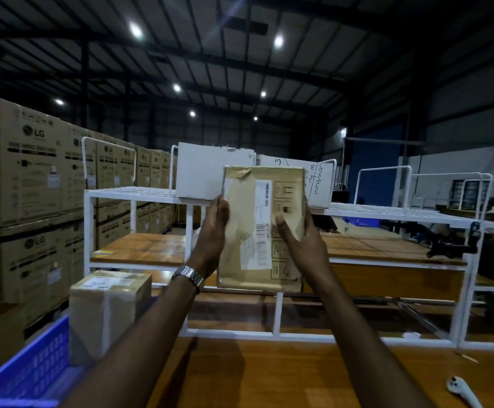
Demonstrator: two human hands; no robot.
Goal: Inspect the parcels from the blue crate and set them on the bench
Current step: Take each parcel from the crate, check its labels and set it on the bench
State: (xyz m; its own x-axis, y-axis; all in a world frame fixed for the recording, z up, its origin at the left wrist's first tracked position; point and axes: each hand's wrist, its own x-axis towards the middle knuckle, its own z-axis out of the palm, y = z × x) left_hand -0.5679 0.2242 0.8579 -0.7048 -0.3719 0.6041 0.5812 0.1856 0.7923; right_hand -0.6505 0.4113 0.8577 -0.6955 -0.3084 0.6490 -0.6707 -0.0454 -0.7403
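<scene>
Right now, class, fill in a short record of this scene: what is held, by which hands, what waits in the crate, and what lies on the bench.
held item: brown parcel, upright, labels facing the camera
left hand: flat against the parcel's left edge; watch on the wrist
right hand: on the parcel's right edge, thumb across its front
crate: blue crate at lower left, with a taped box standing in it
bench: wooden top; a white object lies at lower right
task stage: inspection; parcel not yet on the bench
</scene>
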